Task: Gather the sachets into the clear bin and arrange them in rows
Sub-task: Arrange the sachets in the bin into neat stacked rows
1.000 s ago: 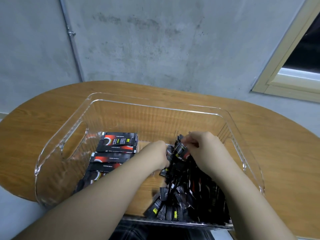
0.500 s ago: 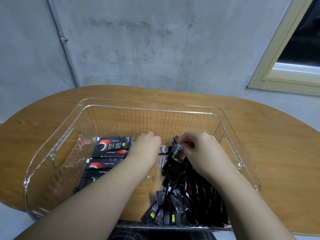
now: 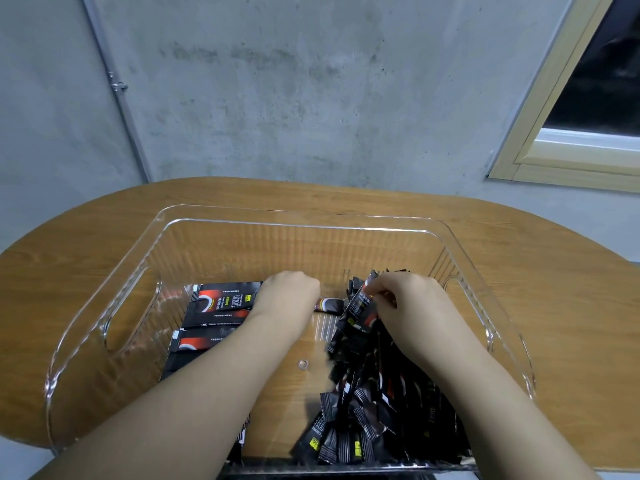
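Observation:
The clear bin [image 3: 298, 226] stands on a wooden table. Flat black-and-red sachets [image 3: 221, 303] lie in a row along its left side. A loose heap of black sachets [image 3: 377, 403] fills the right side. My left hand [image 3: 287, 299] is at the back middle of the bin, holding a sachet [image 3: 329, 305] whose end sticks out to its right above the floor. My right hand [image 3: 405, 303] pinches one sachet [image 3: 360, 308] at the top of the heap, tilted upright.
The wooden table [image 3: 554, 282] has rounded ends and stands against a grey concrete wall [image 3: 311, 91]. A window frame [image 3: 561, 157] is at the upper right. A pipe [image 3: 114, 88] runs down the wall at the left.
My left hand has moved left and back from the heap, carrying a sachet toward the flat row. My right hand has stayed on the heap's top with its pinched sachet.

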